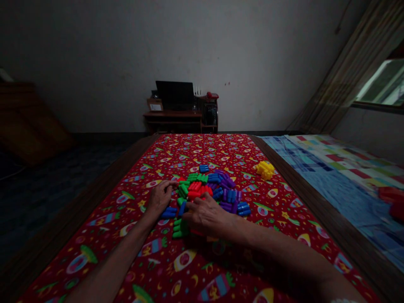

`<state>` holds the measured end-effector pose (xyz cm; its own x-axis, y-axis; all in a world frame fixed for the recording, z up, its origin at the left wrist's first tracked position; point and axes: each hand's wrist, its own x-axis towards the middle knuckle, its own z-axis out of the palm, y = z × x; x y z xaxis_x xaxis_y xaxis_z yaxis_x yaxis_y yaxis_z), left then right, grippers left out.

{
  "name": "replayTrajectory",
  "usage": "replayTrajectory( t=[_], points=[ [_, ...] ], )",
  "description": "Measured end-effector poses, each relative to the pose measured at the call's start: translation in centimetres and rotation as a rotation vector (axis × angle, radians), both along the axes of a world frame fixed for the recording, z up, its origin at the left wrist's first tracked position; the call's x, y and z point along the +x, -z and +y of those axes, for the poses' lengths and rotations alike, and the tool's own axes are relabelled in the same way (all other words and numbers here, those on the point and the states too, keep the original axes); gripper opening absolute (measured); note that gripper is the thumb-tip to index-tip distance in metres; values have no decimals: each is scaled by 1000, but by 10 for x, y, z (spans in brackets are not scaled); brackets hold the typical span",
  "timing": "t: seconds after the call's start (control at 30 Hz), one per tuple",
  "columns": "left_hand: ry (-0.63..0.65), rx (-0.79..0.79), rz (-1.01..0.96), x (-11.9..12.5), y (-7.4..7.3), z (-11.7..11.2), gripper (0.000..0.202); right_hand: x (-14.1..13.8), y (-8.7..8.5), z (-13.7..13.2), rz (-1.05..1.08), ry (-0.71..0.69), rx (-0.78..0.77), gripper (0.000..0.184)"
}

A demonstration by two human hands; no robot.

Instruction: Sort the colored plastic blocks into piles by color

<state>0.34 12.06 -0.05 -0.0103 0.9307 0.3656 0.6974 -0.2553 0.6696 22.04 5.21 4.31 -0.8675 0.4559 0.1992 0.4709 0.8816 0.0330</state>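
Note:
Ridged plastic toy blocks in several colours lie in a loose pile on a red patterned cloth (pixel 217 145). My left hand (pixel 160 197) rests at the pile's left edge, fingers stretched toward a small red block (pixel 181 179). Across the near side of the pile reaches my right hand (pixel 205 212), its fingers curled down; what they close on is hidden. A blue block (pixel 182 208) stands tilted by those fingertips. Red blocks (pixel 200 192) fill the middle, with green blocks (pixel 193 177) to the left and purple blocks (pixel 227 181) to the right. Green blocks (pixel 179 228) also lie nearest me.
A cluster of yellow blocks (pixel 265 170) sits apart at the right, and a single blue block (pixel 203 168) lies beyond the pile. Dark wooden edges (pixel 280 168) border the cloth. A bed (pixel 334 189) adjoins on the right; a desk with a monitor (pixel 175 94) stands against the wall.

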Motion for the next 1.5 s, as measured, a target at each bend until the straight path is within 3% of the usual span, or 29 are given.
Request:
replayTrajectory(
  t=[0.13,0.27,0.4,0.47,0.63,0.73,0.83,1.03,1.27,1.4,1.5],
  points=[
    [4,11,-13,-1,2,2,31,19,-11,16,64,153,-151,18],
    [3,18,-6,-1,3,3,29,35,-18,43,355,239,-405,27],
    [-11,7,-6,-1,3,3,31,54,-24,72,620,370,-513,26],
    [-13,6,-8,-1,3,2,31,75,-30,87,727,468,-451,23],
    [-5,15,-11,-1,2,2,30,170,-42,112,975,890,5,22],
    [7,9,-7,-2,1,2,31,221,-35,115,947,1085,159,23],
    [-2,14,-5,-2,1,3,30,245,-20,117,904,1172,171,24],
    [-3,10,-12,-2,2,2,31,248,-3,122,795,1186,24,29],
    [-1,7,-2,-2,1,2,31,236,-26,117,907,1149,78,29],
    [6,21,21,-2,0,2,31,193,-50,106,961,937,-55,26],
    [2,26,29,-2,1,2,32,139,-63,84,739,615,-316,23]
  ],
)
